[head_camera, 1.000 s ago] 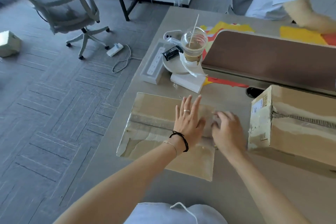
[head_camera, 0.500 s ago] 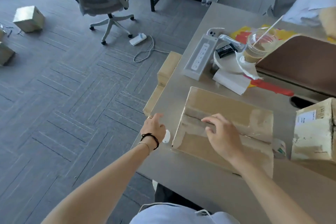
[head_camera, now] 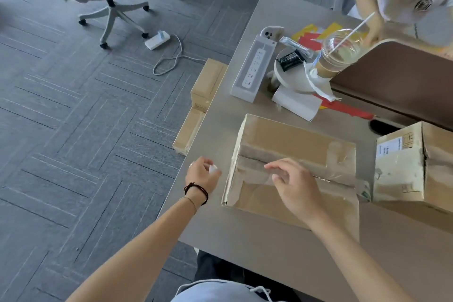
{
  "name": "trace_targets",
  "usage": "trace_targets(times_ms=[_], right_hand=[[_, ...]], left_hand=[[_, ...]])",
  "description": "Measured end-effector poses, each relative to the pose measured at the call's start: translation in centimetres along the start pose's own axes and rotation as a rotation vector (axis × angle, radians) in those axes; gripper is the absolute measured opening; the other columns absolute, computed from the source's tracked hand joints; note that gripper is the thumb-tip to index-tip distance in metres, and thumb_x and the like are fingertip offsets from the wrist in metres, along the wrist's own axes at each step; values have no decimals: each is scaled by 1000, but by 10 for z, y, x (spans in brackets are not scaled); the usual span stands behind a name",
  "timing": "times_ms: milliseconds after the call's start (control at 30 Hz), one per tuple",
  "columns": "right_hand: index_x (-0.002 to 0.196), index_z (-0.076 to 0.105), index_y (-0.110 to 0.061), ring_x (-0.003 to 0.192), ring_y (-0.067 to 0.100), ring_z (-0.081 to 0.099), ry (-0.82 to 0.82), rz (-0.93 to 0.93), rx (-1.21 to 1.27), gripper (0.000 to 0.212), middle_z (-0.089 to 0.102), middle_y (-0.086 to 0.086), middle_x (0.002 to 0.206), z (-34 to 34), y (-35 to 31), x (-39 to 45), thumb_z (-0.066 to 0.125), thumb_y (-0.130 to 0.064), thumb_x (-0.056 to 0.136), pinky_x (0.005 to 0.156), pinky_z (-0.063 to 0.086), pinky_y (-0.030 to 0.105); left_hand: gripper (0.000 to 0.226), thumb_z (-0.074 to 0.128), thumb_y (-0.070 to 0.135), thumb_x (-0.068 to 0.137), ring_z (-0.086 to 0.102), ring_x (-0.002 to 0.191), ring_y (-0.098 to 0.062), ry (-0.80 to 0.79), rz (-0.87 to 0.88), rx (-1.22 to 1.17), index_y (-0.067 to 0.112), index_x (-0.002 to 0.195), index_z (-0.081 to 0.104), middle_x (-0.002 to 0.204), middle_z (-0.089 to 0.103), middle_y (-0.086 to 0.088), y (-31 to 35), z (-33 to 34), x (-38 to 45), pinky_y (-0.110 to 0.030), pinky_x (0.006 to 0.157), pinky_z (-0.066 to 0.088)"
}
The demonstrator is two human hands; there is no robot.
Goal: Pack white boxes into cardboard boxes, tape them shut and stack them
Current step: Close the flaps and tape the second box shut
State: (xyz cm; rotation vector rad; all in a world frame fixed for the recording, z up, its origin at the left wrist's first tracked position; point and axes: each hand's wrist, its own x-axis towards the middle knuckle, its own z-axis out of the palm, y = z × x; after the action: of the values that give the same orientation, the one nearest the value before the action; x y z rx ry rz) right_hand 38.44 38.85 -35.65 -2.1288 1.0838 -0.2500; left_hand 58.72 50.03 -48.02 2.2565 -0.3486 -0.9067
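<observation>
A person's right hand (head_camera: 297,187) rests on the taped centre seam of a flat cardboard box (head_camera: 291,169), fingers loosely bent, grasping nothing. The box lies near the counter (head_camera: 245,228) edge, its long axis and seam running left to right. Just left of it, the left hand (head_camera: 203,175) has its grip curled around a small white object (head_camera: 212,168). A second cardboard box (head_camera: 414,167) stands to the right. Farther back sit a power strip (head_camera: 255,68) and an iced drink cup (head_camera: 339,54).

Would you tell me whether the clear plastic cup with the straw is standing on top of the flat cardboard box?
No, the clear plastic cup stands farther back on the grey table, apart from the flat cardboard box.
</observation>
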Motion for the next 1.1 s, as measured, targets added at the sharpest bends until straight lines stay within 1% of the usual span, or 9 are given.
trace_targets(times_ms=[133, 233, 333, 433, 567, 633, 833, 967, 1100], right_hand=[[99, 77, -28, 101, 7, 65, -2, -46, 63, 31, 71, -18, 99, -5, -4, 11, 60, -4, 88, 93, 52, 34], [97, 79, -24, 96, 2, 67, -27, -55, 165, 29, 73, -18, 97, -15, -7, 16, 60, -3, 90, 90, 53, 28], [97, 80, -27, 93, 1, 69, -53, -11, 300, 20, 77, -16, 96, -36, -2, 19, 64, -14, 94, 86, 53, 25], [94, 80, -23, 86, 11, 73, -74, 92, 560, 16, 78, -4, 88, -67, 17, 14, 66, -29, 98, 86, 56, 35], [110, 72, -6, 91, 27, 77, -97, 277, 996, 24, 79, 14, 97, -110, 61, 3, 71, -25, 95, 92, 60, 46], [116, 68, -3, 96, 32, 76, -113, 311, 1154, 26, 78, 18, 104, -129, 86, -3, 69, -19, 96, 91, 60, 43], [97, 67, -2, 62, 18, 49, 40, 435, 1187, 9, 60, 2, 68, -173, 163, -16, 61, -8, 98, 66, 41, 30], [106, 65, -3, 82, 25, 68, 55, 462, 1186, 11, 74, 13, 96, -183, 194, -18, 65, -6, 96, 81, 56, 38], [102, 68, -3, 83, 30, 73, 52, 512, 1314, 12, 76, 19, 87, -187, 220, -25, 56, -4, 99, 86, 56, 41]], left_hand=[[25, 51, 3, 92, 67, 87, -25, -87, -51, -531, 3, 114, 63, 106, 64, -15, 62, -43, -8, -35, 70, 63], [30, 42, -8, 92, 67, 93, -38, -215, -48, -663, -5, 117, 60, 113, 59, -24, 118, -57, -34, -36, 68, 63], [26, 49, -10, 89, 71, 90, -38, -257, 24, -616, -2, 109, 63, 109, 63, -24, 163, -36, -69, -41, 70, 63], [19, 65, 4, 81, 72, 92, -36, -303, 109, -523, 6, 99, 69, 97, 71, -21, 196, 7, -102, -47, 83, 61], [13, 75, 12, 86, 68, 76, -11, -292, 222, -395, 10, 99, 74, 88, 76, -6, 228, 73, -133, -21, 69, 55], [12, 76, 14, 85, 68, 76, -12, -329, 203, -396, 11, 97, 76, 86, 76, -4, 241, 104, -141, -25, 72, 56], [13, 79, 3, 79, 66, 80, -17, -421, 206, -258, 9, 90, 76, 85, 73, -5, 278, 189, -155, -36, 86, 56], [16, 80, 5, 71, 71, 85, -25, -502, 241, -145, 13, 84, 73, 90, 75, -11, 297, 234, -156, -39, 85, 60], [27, 79, 5, 74, 71, 76, -18, -659, 422, 177, 14, 98, 69, 82, 76, -7, 314, 264, -137, -31, 79, 58]])
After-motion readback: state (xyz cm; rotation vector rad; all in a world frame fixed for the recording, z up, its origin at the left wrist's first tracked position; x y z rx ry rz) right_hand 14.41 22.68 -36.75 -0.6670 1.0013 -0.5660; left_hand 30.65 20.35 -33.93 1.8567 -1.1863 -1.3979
